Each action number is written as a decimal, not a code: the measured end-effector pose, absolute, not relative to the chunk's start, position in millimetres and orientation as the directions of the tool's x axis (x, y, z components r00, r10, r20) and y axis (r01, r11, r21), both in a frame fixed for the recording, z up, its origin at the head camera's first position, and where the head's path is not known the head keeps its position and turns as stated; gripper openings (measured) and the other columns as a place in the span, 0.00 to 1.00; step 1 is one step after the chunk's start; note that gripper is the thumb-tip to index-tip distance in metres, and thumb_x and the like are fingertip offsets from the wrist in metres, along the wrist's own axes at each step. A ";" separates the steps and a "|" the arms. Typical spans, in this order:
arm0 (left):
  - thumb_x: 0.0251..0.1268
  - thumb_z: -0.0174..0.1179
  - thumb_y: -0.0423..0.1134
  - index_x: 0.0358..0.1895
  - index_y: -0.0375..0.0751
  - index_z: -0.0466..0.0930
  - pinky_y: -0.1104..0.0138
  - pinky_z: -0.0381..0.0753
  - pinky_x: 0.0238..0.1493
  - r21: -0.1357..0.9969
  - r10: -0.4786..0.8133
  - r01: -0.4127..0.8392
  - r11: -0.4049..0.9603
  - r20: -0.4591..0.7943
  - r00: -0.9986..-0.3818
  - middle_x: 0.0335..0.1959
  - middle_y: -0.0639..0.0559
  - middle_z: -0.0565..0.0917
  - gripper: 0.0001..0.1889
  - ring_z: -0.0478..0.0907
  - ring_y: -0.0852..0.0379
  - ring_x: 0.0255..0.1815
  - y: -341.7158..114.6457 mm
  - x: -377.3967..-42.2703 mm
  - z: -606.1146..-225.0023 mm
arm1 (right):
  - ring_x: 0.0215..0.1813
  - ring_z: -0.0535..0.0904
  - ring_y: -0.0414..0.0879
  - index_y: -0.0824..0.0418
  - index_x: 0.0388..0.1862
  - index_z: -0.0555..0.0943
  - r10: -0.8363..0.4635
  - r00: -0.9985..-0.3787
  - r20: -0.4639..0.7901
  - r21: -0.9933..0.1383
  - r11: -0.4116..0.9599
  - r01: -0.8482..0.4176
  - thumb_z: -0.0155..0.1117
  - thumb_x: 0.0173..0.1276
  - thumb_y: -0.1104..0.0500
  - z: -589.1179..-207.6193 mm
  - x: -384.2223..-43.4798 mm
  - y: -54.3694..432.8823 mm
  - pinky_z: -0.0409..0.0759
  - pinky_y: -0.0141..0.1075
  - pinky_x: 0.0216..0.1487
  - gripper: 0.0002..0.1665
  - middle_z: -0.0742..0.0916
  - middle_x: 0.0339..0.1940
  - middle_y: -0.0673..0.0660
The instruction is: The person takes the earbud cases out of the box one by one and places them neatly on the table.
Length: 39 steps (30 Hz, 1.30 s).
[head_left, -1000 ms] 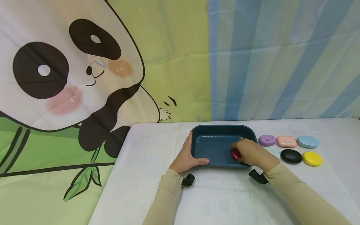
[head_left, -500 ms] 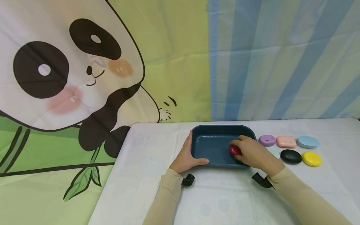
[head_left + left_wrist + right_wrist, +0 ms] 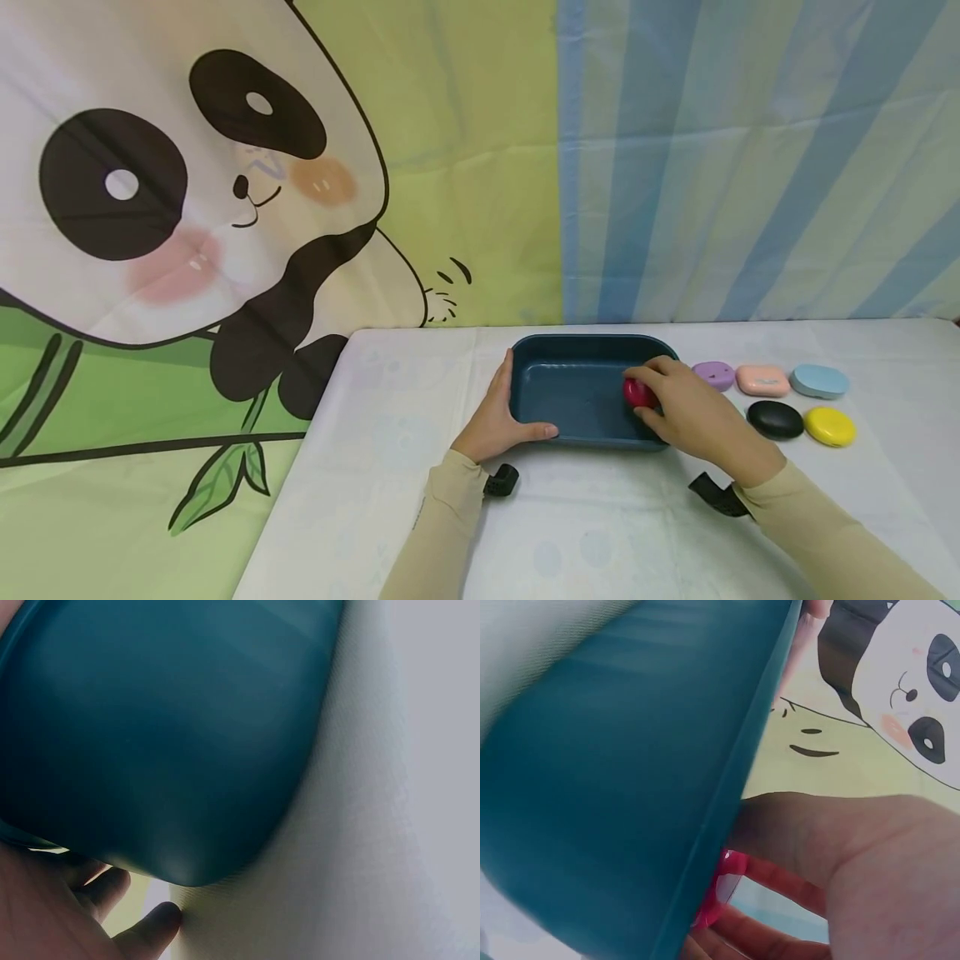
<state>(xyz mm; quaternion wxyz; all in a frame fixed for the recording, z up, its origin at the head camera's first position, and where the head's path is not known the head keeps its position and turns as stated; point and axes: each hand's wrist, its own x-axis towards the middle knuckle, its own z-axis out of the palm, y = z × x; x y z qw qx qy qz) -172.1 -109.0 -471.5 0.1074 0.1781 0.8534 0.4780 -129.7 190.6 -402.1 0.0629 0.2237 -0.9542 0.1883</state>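
My right hand (image 3: pixel 693 414) pinches a glossy red earbud case (image 3: pixel 639 393) between thumb and fingers, over the right part of a dark teal tray (image 3: pixel 570 392). The right wrist view shows the red case (image 3: pixel 721 889) partly hidden behind the tray's wall (image 3: pixel 630 765). At the tray's near left corner, my left hand (image 3: pixel 495 421) rests with its thumb along the front rim and its fingers up the left side. Several fingers (image 3: pixel 154 930) extend beside the tray's outer wall (image 3: pixel 165 750) in the left wrist view.
Right of the tray lie purple (image 3: pixel 714 375), pink (image 3: pixel 762 380) and light blue cases (image 3: pixel 820 381) in a back row. In front are black (image 3: pixel 775 419) and yellow cases (image 3: pixel 830 426), and a mostly hidden pale mint one. A white cloth (image 3: pixel 600 533) covers the table.
My right hand first shifts slightly left inside the tray, then rises and moves back right with the red earbud case. My left hand and the tray stay in place.
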 end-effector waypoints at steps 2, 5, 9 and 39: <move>0.44 0.74 0.69 0.79 0.69 0.24 0.48 0.51 0.77 0.856 0.412 0.206 0.474 -0.009 -0.911 0.82 0.63 0.35 0.70 0.36 0.58 0.82 -109.3 -172.3 -471.1 | 0.46 0.82 0.60 0.66 0.60 0.80 -0.394 -0.896 0.205 -0.329 0.835 -0.442 0.77 0.60 0.60 -400.8 -128.0 192.3 0.85 0.51 0.42 0.29 0.81 0.52 0.67; 0.45 0.74 0.70 0.79 0.68 0.24 0.48 0.51 0.77 0.857 0.421 0.217 0.467 0.001 -0.907 0.82 0.62 0.35 0.70 0.35 0.58 0.82 -109.6 -172.7 -470.4 | 0.47 0.82 0.61 0.66 0.62 0.79 -0.374 -0.908 0.186 -0.331 0.847 -0.417 0.77 0.61 0.59 -398.0 -125.6 194.7 0.86 0.52 0.42 0.31 0.80 0.54 0.68; 0.44 0.73 0.71 0.79 0.69 0.24 0.48 0.51 0.77 0.858 0.422 0.219 0.465 0.002 -0.906 0.82 0.63 0.35 0.70 0.35 0.58 0.82 -109.8 -173.7 -470.2 | 0.47 0.82 0.62 0.66 0.63 0.79 -0.345 -0.923 0.169 -0.332 0.862 -0.383 0.77 0.61 0.58 -393.6 -122.8 197.9 0.86 0.53 0.42 0.32 0.80 0.55 0.70; 0.43 0.75 0.69 0.80 0.66 0.26 0.49 0.51 0.77 0.863 0.416 0.203 0.464 -0.010 -0.909 0.82 0.62 0.36 0.71 0.36 0.57 0.82 -109.2 -171.9 -469.6 | 0.45 0.79 0.64 0.71 0.53 0.81 -0.273 -0.902 0.334 -0.297 0.878 -0.375 0.84 0.45 0.63 -402.0 -88.6 251.2 0.84 0.58 0.37 0.35 0.80 0.49 0.71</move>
